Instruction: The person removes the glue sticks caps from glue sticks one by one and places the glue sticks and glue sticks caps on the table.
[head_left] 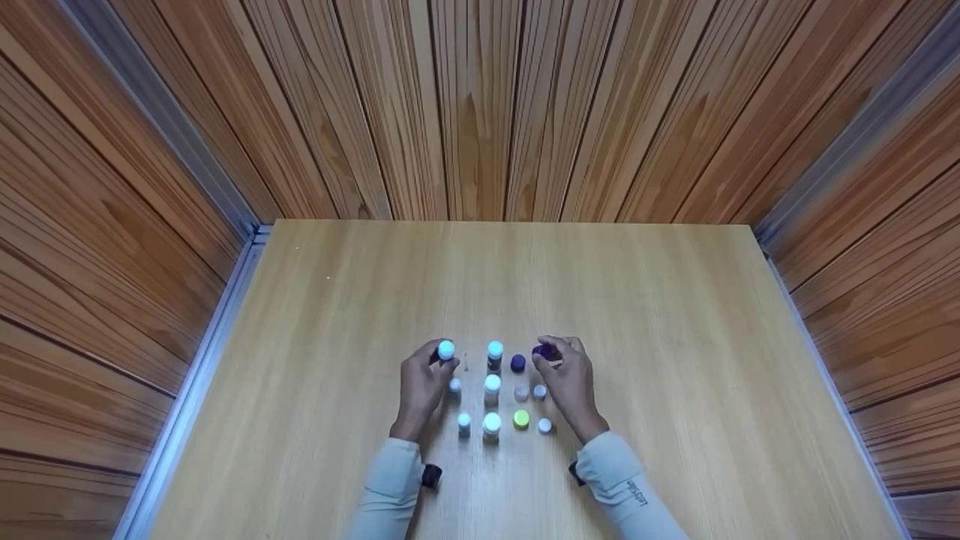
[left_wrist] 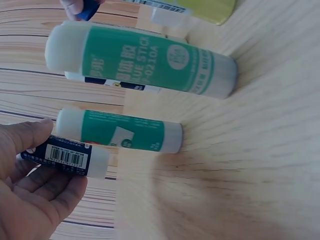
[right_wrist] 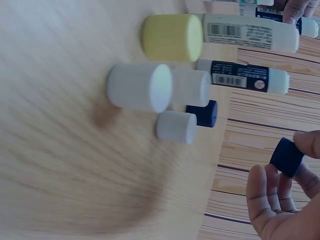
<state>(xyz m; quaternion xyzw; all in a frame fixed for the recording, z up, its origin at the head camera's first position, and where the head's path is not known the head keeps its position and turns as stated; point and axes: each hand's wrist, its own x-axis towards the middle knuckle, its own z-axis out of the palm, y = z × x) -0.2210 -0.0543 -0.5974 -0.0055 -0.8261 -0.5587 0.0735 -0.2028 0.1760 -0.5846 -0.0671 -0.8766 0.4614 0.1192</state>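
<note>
My left hand [head_left: 424, 386] grips a small glue stick [left_wrist: 67, 156] with a navy barcode label, raised off the table, its white top upward in the head view. Between thumb and fingers my right hand [head_left: 571, 382] pinches a dark blue cap [right_wrist: 287, 157], also lifted. A second dark blue cap [right_wrist: 206, 114] sits on the table just left of that hand in the head view. Near the left hand stand a small green-labelled glue stick [left_wrist: 130, 131] and a larger one [left_wrist: 150, 60]. Another navy-labelled glue stick [right_wrist: 235, 76] stands between the hands.
Glue sticks stand upright in rows. To their right are a yellow-green cap [head_left: 521, 419], a translucent cap [right_wrist: 191, 87], a larger white cap [right_wrist: 140, 86] and a smaller white cap [right_wrist: 176, 127]. Wood-panelled walls [head_left: 480, 112] enclose the table [head_left: 360, 285] at the back and sides.
</note>
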